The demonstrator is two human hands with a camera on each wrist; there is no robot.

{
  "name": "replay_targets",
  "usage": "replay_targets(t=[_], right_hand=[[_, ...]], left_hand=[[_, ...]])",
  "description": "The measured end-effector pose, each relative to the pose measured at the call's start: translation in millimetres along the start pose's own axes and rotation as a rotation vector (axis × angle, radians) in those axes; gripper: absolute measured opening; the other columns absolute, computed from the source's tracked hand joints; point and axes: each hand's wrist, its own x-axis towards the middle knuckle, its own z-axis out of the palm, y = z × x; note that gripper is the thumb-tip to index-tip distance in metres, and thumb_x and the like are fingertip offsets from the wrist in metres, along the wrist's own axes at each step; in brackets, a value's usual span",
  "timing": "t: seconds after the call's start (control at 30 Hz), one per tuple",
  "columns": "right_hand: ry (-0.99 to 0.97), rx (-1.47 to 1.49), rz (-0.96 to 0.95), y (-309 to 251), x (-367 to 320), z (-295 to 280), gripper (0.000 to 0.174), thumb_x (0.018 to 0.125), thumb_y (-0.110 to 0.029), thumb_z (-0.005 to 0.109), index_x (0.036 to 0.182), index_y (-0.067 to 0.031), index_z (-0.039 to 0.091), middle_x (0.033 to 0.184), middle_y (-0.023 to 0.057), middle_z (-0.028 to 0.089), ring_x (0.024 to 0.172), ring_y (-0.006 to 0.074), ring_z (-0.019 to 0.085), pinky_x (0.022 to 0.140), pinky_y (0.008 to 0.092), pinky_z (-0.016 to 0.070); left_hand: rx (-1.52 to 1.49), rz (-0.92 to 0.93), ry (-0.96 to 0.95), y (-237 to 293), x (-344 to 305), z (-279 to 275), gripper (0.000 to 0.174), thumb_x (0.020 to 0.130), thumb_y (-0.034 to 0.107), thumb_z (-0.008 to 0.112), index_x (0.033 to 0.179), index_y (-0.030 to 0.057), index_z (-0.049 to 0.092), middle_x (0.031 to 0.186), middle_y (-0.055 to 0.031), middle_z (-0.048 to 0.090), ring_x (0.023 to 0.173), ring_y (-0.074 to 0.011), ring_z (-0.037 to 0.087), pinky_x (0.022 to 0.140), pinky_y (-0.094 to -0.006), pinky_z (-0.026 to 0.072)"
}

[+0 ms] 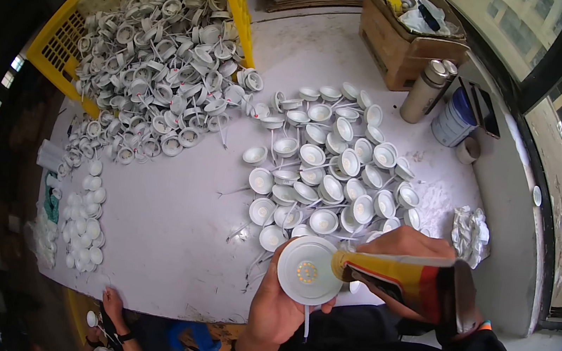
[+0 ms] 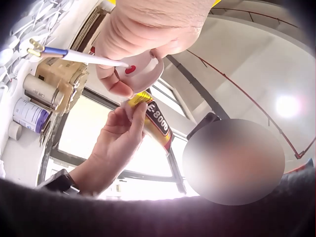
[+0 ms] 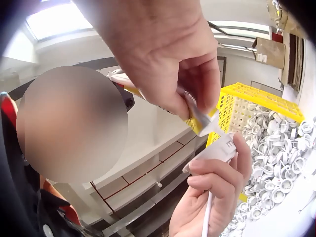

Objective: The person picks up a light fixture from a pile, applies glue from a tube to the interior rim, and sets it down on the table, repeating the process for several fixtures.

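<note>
A round white lamp housing [image 1: 311, 270] with a ring of small yellow dots faces up in my left hand [image 1: 275, 310], fingers curled round its edge; its white cable hangs below. My right hand [image 1: 407, 252] grips a yellow, red and black glue tube [image 1: 396, 274], whose nozzle end is at the housing's right rim. In the left wrist view the tube [image 2: 157, 122] reads E-8000, and the housing's back [image 2: 148, 74] shows a red spot beside the cable. The right wrist view shows the tube's tip [image 3: 203, 123] close to the housing [image 3: 212, 154]; whether they touch, I cannot tell.
Several white housings [image 1: 323, 221] lie behind my hands. A yellow crate [image 1: 64, 40] spills more of them at the back left. White domes [image 1: 87, 221] stand at the left. A cardboard box [image 1: 399, 56], flasks [image 1: 422, 95], and a bucket [image 1: 453, 120] are back right. Another person's hand [image 1: 113, 304] shows at lower left.
</note>
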Motion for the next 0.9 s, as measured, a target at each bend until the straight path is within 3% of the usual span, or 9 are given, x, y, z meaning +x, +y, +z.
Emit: replay_targets(t=[0.07,0.2,0.27,0.33,0.43,0.7,0.8,0.87,0.9], right_hand=[[-0.045,0.013,-0.009,2.7,-0.9,-1.6,0.029,0.064,-0.006,0.063,0.091,-0.0013,0.054,0.076,0.0078,0.054,0.063,0.0206,0.056,0.052,0.0261,0.0443],[-0.097,0.167,0.232,-6.7,0.7,0.0,0.028,0.069,-0.005,0.062,0.095,-0.0001,0.052,0.075,0.0084,0.056,0.064,0.0195,0.058,0.053,0.0264,0.0453],[-0.022,0.673,0.539,-16.1,5.4,0.1,0.024,0.068,-0.01,0.067,0.087,0.0001,0.057,0.077,0.0079,0.06,0.072,0.0135,0.058,0.062,0.0246,0.046],[0.011,0.69,0.471,-8.1,2.2,10.1,0.028,0.069,-0.01,0.067,0.092,0.0014,0.056,0.08,0.0079,0.06,0.074,0.0123,0.058,0.061,0.0237,0.0472],[0.004,0.954,0.562,-6.5,6.2,18.4,0.026,0.071,-0.008,0.064,0.093,0.0017,0.055,0.08,0.0082,0.06,0.075,0.0126,0.058,0.061,0.0231,0.0475],[0.152,0.712,0.402,8.2,8.3,36.6,0.02,0.074,-0.006,0.06,0.091,0.0008,0.053,0.086,0.0068,0.053,0.076,0.011,0.054,0.06,0.0221,0.045],[0.113,0.613,0.423,7.2,5.2,35.5,0.02,0.073,-0.005,0.06,0.091,0.0003,0.051,0.089,0.0071,0.052,0.08,0.0118,0.054,0.061,0.0223,0.0457],[0.258,0.825,0.489,7.5,0.0,36.3,0.021,0.072,-0.003,0.06,0.091,0.0006,0.05,0.087,0.0076,0.052,0.075,0.0126,0.054,0.06,0.0235,0.0467],[0.293,0.829,0.445,8.3,-1.9,34.2,0.023,0.072,-0.005,0.06,0.091,0.0009,0.049,0.083,0.0083,0.053,0.07,0.0131,0.055,0.056,0.0248,0.0474]], left_hand=[[0.011,0.0,0.038,-0.3,-0.5,4.4,0.045,0.088,0.041,0.024,0.119,0.0087,0.029,0.105,-0.0137,0.046,0.077,-0.0232,0.051,0.061,-0.0339,0.0421],[0.021,-0.027,0.171,-0.9,1.1,10.5,0.044,0.088,0.041,0.024,0.118,0.0108,0.031,0.107,-0.0112,0.046,0.083,-0.021,0.049,0.062,-0.0337,0.0417],[0.019,-0.041,0.182,-2.6,2.2,6.8,0.043,0.088,0.041,0.023,0.118,0.0115,0.031,0.108,-0.0107,0.046,0.084,-0.0203,0.049,0.062,-0.0335,0.0416],[-0.006,-0.055,0.052,-6.1,4.3,-2.6,0.046,0.087,0.043,0.022,0.119,0.0111,0.032,0.109,-0.0105,0.045,0.084,-0.0197,0.048,0.062,-0.0329,0.0411],[-0.035,-0.042,-0.105,-10.3,9.5,-2.6,0.051,0.087,0.046,0.02,0.119,0.0083,0.032,0.107,-0.0106,0.046,0.083,-0.0201,0.049,0.061,-0.0316,0.0407],[-0.097,-0.071,-0.068,-12.6,8.4,-1.5,0.057,0.086,0.048,0.015,0.118,0.0041,0.033,0.1,-0.0127,0.049,0.073,-0.0215,0.051,0.06,-0.0317,0.0407],[0.049,-0.085,0.135,-12.3,7.2,4.8,0.058,0.083,0.053,0.018,0.113,0.0074,0.037,0.082,-0.01,0.05,0.06,-0.02,0.044,0.05,-0.0302,0.0338],[-0.123,-0.084,-0.086,-11.8,7.2,-4.2,0.055,0.087,0.046,0.016,0.117,0.0044,0.035,0.092,-0.0118,0.052,0.066,-0.0212,0.049,0.053,-0.0294,0.0376],[-0.122,-0.08,-0.084,-11.3,7.3,-7.5,0.055,0.087,0.046,0.016,0.117,0.0044,0.035,0.092,-0.0118,0.052,0.066,-0.0212,0.049,0.053,-0.0294,0.0376]])
